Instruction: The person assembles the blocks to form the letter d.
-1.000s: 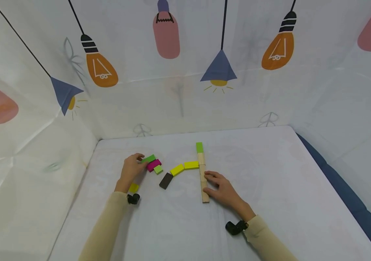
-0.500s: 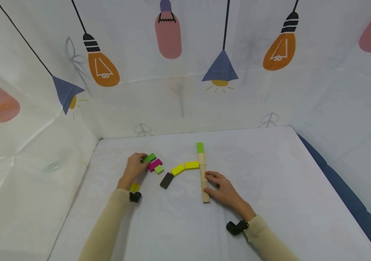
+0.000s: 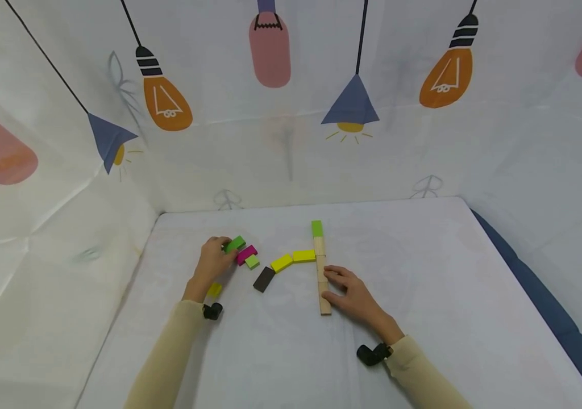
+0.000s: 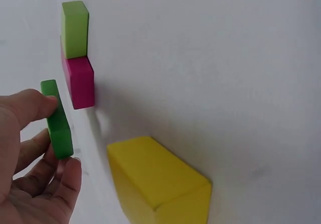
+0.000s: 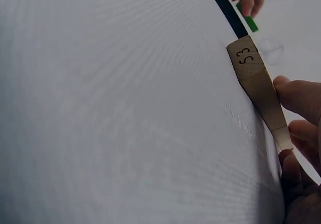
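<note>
My left hand (image 3: pixel 211 262) pinches a green block (image 4: pixel 59 128) between thumb and fingers, a little apart from a magenta block (image 4: pixel 81 82). Against the magenta block lies a light green block (image 4: pixel 75 33). A yellow block (image 4: pixel 155 169) is on the table near my left wrist. My right hand (image 3: pixel 354 297) lies at the right side of a straight row of plain wooden blocks (image 3: pixel 325 305), its thumb and fingertips against the row. A bright green block (image 3: pixel 316 228) caps the row's far end. In the right wrist view, one wooden block (image 5: pixel 251 73) shows the number 53.
Two yellow blocks (image 3: pixel 282 263) and a dark block (image 3: pixel 264 279) form a line reaching left from the wooden row. All lie on a white-covered table (image 3: pixel 281 358). A white sheet (image 3: pixel 296 153) printed with lamps hangs behind and at the sides.
The green block in my left hand has come slightly away from the magenta block, and a gap now shows. My right hand stays beside the row. The head view has shifted slightly.
</note>
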`<state>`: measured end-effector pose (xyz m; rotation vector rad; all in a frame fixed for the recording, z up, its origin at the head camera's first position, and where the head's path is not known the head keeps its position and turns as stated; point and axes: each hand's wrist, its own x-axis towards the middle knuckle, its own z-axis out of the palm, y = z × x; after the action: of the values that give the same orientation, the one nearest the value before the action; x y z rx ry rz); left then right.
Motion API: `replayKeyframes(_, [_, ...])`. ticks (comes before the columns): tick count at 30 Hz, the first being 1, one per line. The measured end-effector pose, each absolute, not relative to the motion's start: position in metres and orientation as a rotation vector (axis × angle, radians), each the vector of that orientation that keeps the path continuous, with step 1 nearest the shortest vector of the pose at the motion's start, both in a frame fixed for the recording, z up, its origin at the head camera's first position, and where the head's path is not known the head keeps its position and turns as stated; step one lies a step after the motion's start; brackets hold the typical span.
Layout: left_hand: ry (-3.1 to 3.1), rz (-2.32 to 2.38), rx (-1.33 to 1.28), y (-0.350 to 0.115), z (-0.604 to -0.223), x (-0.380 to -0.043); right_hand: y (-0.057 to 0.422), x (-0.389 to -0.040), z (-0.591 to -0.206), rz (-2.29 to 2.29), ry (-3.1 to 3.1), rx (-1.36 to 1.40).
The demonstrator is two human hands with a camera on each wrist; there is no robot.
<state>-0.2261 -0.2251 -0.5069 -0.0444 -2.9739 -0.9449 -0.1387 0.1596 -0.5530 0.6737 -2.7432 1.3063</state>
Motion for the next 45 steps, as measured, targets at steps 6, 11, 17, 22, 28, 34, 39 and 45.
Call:
replayKeyframes(6, [-2.877,-0.965,-0.083,-0.221,-0.505,-0.212,0.16,-0.141,-0.555,1.316,-2.746,0.661])
replayKeyframes(11, [-2.835,-0.998,-0.148,-0.214,-0.504,-0.195,0.16,-0.142,-0.555,1.306,-2.749,0.663])
replayKeyframes(17, [-2.794,-1.002,-0.216,-0.206,-0.51,-0.176,0.16,-0.142,-0.555,1.315,-2.742,0.674])
replayKeyframes(22, [-2.816,-1.067,-0.177,-0.2,-0.512,-0.161,0.161,-0.142,-0.555,1.303,-2.744,0.685])
replayKeyframes(28, [-2.845,-1.121,-0.192,-0.194,-0.513,-0.146,0.161,-0.14,-0.554,1.327,-2.733,0.694])
replayKeyframes(34, [-2.851,-1.151,-0.264,-0.185,-0.515,-0.133,0.16,-0.141,-0.554,1.314,-2.728,0.706])
replayKeyframes(39, [-2.879,-1.146,-0.299,-0.181,-0.519,-0.125,0.16,-0.14,-0.554,1.327,-2.733,0.693])
replayKeyframes(45, [-2.946,-1.124,-0.451,-0.182,-0.526,-0.119,0.159,-0.14,-0.553,1.337,-2.744,0.663])
